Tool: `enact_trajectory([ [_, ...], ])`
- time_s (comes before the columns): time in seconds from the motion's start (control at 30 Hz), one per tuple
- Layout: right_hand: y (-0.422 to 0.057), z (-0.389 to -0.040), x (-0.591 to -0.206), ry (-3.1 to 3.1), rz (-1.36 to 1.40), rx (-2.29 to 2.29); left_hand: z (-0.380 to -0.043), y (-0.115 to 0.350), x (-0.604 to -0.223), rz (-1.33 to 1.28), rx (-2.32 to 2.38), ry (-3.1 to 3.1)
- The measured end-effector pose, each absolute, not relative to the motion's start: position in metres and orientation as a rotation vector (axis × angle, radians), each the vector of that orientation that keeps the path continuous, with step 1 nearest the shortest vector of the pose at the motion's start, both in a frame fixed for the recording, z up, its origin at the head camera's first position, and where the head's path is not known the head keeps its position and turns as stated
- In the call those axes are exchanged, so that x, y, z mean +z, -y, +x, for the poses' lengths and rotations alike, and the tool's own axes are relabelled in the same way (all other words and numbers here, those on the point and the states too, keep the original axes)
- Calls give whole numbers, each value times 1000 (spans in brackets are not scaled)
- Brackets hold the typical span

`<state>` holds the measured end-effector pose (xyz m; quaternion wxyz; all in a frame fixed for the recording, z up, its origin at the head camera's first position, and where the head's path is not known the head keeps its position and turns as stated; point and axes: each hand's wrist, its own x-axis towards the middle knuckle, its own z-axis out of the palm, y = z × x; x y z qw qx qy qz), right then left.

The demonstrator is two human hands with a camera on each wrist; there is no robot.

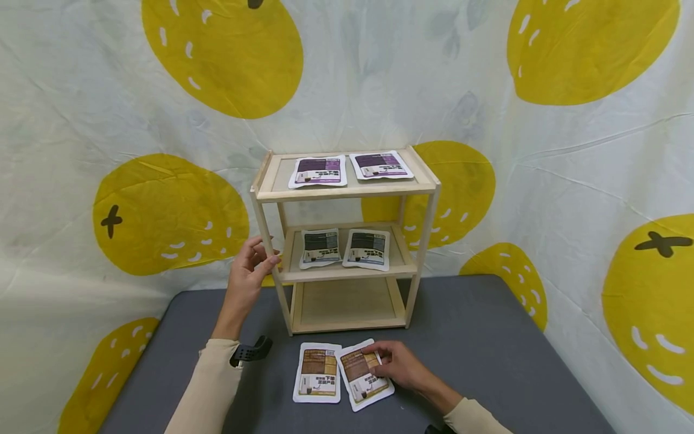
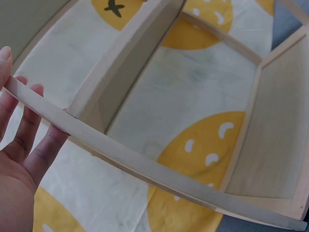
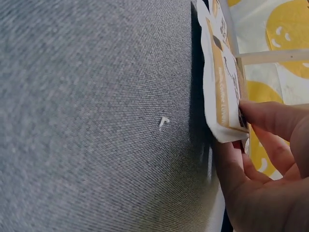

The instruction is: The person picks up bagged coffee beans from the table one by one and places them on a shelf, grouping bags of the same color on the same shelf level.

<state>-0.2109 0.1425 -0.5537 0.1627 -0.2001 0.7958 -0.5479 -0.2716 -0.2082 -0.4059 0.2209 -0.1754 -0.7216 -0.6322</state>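
Note:
My left hand (image 1: 250, 278) grips the left front post of a small wooden three-tier shelf (image 1: 347, 275) at middle-tier height. In the left wrist view the thumb and fingers (image 2: 41, 150) lie on both sides of that post. In front of the shelf, my right hand (image 1: 401, 364) pinches the right edge of a white-edged brown pouch (image 1: 360, 395). The right wrist view shows the pouch (image 3: 227, 104) between thumb and fingers, its near edge tilted up off the grey cloth. Another brown pouch (image 1: 317, 386) lies flat just left of it.
Two purple pouches (image 1: 320, 172) lie on the top tier and two dark-green pouches (image 1: 365, 249) on the middle tier. A bare wooden panel (image 1: 347, 301) forms the bottom tier. Grey cloth (image 1: 477, 337) covers the table, with a lemon-print curtain (image 1: 347, 72) behind and at the sides.

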Motion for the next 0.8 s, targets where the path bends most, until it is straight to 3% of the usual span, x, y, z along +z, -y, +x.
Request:
enact_trajectory([
  [0.8, -148, -216, -544, -1922, -396, -1722, -271, 209, -405, -496, -1742, 2002],
])
